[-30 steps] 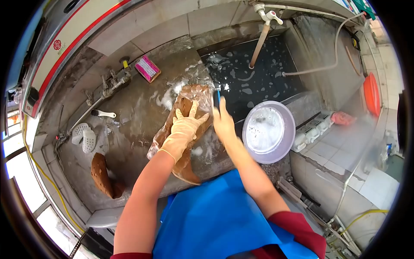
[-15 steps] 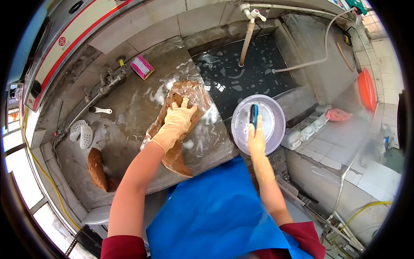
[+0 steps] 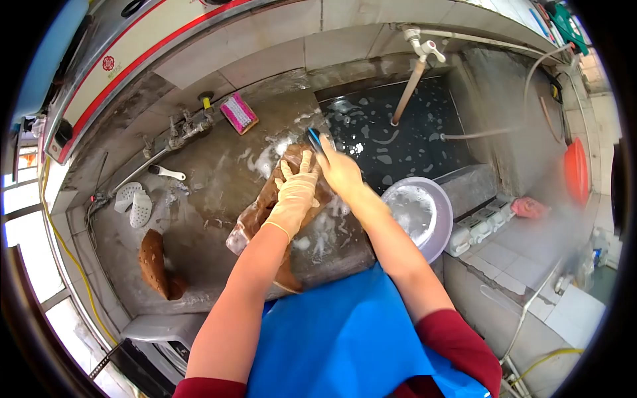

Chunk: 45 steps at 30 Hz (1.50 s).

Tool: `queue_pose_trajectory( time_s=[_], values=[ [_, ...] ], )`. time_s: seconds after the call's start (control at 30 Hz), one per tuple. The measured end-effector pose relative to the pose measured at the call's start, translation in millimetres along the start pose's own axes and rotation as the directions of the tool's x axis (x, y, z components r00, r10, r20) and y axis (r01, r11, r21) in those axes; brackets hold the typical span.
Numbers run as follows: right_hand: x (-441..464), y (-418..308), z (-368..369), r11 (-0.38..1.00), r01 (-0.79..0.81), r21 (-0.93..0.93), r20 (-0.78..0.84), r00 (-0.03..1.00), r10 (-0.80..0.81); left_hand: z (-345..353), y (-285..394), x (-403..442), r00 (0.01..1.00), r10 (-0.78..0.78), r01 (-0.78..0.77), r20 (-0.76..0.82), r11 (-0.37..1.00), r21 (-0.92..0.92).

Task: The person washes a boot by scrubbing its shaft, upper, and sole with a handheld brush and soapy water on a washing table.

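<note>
A wet brown boot (image 3: 252, 215), partly covered in suds, lies on the grey stone counter. My left hand (image 3: 297, 192), in a thin pale glove, presses flat on it with the fingers spread; the hand and forearm hide part of the boot. My right hand (image 3: 340, 171) is closed round a black and blue brush (image 3: 314, 139) at the boot's far end. The brush's bristles are hidden. White foam (image 3: 265, 161) lies on the stone beside the boot. Behind my right forearm is a lavender basin (image 3: 446, 215) with sudsy water.
On the counter's left lie a second brown piece (image 3: 154, 265), white perforated insoles (image 3: 141, 209) and a white-handled brush (image 3: 174, 174). A pink and white scrubber (image 3: 237, 114) sits near the wall. Dark water (image 3: 371, 116) fills the sink under a tap (image 3: 424, 50).
My right hand has carried the brush from the basin leftward to the boot's far end. My left hand stays on the boot. The whole view has shifted slightly.
</note>
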State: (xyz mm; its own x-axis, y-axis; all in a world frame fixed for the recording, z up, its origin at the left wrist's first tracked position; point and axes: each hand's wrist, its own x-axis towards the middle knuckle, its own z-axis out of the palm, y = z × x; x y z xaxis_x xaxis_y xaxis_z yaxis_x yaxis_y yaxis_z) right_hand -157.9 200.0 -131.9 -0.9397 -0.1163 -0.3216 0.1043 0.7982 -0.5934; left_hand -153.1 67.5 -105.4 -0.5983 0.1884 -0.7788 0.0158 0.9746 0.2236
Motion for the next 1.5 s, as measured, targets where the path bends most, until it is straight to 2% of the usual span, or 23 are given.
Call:
queue_pose_trajectory(
  time_s=[0.07, 0.23, 0.3, 0.37, 0.4, 0.5, 0.53, 0.57, 0.63, 0.67, 0.7, 0.77, 0.9, 0.97, 1.03, 1.1, 1.17, 1.23, 1.3, 1.37, 1.43, 1.47, 1.5],
  values=[
    [20.1, 4.5, 9.5, 0.992, 0.115, -0.054, -0.005, 0.993, -0.116, -3.3, 0.2, -1.1, 1.000, -0.002, 0.002, -0.006, 1.000, -0.023],
    [-61.4, 43.4, -2.0, 0.998, 0.054, 0.030, 0.064, 0.996, -0.056, -6.8, 0.6, -3.0, 0.999, 0.022, -0.021, 0.027, 0.999, -0.047],
    [-22.2, 27.1, -0.6, 0.997, 0.078, -0.001, 0.062, 0.995, -0.078, -8.5, 0.9, -3.7, 1.000, 0.025, -0.024, 0.011, 0.998, -0.064],
    [34.5, 11.8, 2.1, 0.973, 0.224, -0.047, 0.086, 0.972, -0.220, -9.2, 2.5, 0.9, 0.998, -0.007, 0.009, 0.060, 0.999, -0.035],
    [45.4, -2.5, -11.8, 0.973, 0.222, -0.065, 0.185, 0.961, -0.207, -10.8, 1.7, -2.9, 0.999, 0.004, 0.000, 0.045, 0.997, -0.074],
    [12.6, 27.7, -20.0, 0.963, 0.269, 0.031, 0.186, 0.945, -0.270, -1.7, -5.6, 2.3, 0.999, 0.039, -0.038, 0.012, 0.996, -0.077],
    [-1.8, 56.7, -18.8, 0.945, 0.327, -0.018, 0.144, 0.936, -0.321, -6.0, -6.1, -2.0, 0.999, 0.053, -0.053, 0.001, 0.992, -0.115],
    [-13.1, 64.9, -30.3, 0.955, 0.296, -0.015, 0.192, 0.938, -0.288, -10.2, -7.5, -5.7, 0.997, 0.077, -0.076, 0.003, 0.993, -0.090],
    [-5.6, 56.3, -46.9, 0.953, 0.301, 0.017, 0.233, 0.926, -0.297, 1.2, -7.2, 1.7, 0.998, 0.053, -0.055, -0.027, 0.996, -0.074],
    [14.9, 41.5, -41.4, 0.948, 0.299, -0.113, 0.283, 0.924, -0.258, 6.5, -7.2, 4.7, 0.997, 0.053, -0.055, -0.058, 0.998, -0.044],
    [36.7, 24.2, -32.5, 0.922, 0.378, -0.081, 0.269, 0.899, -0.345, 4.1, -8.1, 3.7, 0.997, 0.050, -0.053, -0.056, 0.997, -0.048],
    [68.0, 13.9, -18.7, 0.902, 0.430, -0.048, 0.299, 0.867, -0.398, -2.7, -8.2, -4.0, 0.995, 0.073, -0.077, -0.067, 0.995, -0.059],
    [31.7, 45.1, -65.1, 0.922, 0.373, -0.103, 0.452, 0.844, -0.290, 9.6, -11.2, -0.8, 0.987, 0.090, -0.103, -0.133, 0.991, -0.090],
    [38.3, 40.2, -55.6, 0.916, 0.396, -0.062, 0.467, 0.823, -0.324, 6.8, -12.3, 0.6, 0.993, 0.105, -0.106, -0.054, 0.994, -0.033],
    [47.9, 22.7, -49.5, 0.909, 0.417, 0.012, 0.446, 0.811, -0.378, 2.4, -12.5, -3.9, 0.994, 0.090, -0.093, -0.059, 0.994, -0.050],
    [79.2, -23.2, -20.5, 0.898, 0.437, -0.056, 0.514, 0.783, -0.350, -0.1, -11.1, -3.5, 0.996, 0.085, -0.086, -0.026, 0.995, -0.054],
    [79.3, -25.4, -18.8, 0.849, 0.525, -0.064, 0.476, 0.764, -0.436, 0.0, -14.9, 3.0, 0.995, 0.094, -0.095, -0.022, 0.995, -0.032],
    [56.1, 16.7, -56.1, 0.927, 0.374, -0.015, 0.525, 0.792, -0.311, 8.8, -15.9, 1.0, 0.992, 0.100, -0.106, -0.074, 0.991, -0.080],
    [24.1, 53.0, -74.5, 0.896, 0.440, 0.060, 0.407, 0.808, -0.425, 8.8, -14.7, 2.2, 0.993, 0.096, -0.101, -0.067, 0.991, -0.082],
    [32.4, 54.0, -60.9, 0.915, 0.396, -0.082, 0.472, 0.824, -0.315, 10.9, -12.8, 5.3, 0.994, 0.088, -0.091, -0.062, 0.995, -0.050],
    [72.9, 12.2, -29.3, 0.900, 0.436, -0.008, 0.481, 0.791, -0.379, 15.8, -15.1, 10.0, 0.995, 0.080, -0.083, -0.067, 0.996, -0.034],
    [89.0, 4.5, -11.3, 0.861, 0.505, 0.057, 0.401, 0.778, -0.483, 11.6, -14.2, 4.1, 0.994, 0.085, -0.091, -0.073, 0.992, -0.084],
    [89.8, -24.6, -23.6, 0.917, 0.391, -0.081, 0.543, 0.789, -0.289, 6.7, -14.1, -0.9, 0.993, 0.094, -0.104, -0.078, 0.986, -0.130]
  ],
)
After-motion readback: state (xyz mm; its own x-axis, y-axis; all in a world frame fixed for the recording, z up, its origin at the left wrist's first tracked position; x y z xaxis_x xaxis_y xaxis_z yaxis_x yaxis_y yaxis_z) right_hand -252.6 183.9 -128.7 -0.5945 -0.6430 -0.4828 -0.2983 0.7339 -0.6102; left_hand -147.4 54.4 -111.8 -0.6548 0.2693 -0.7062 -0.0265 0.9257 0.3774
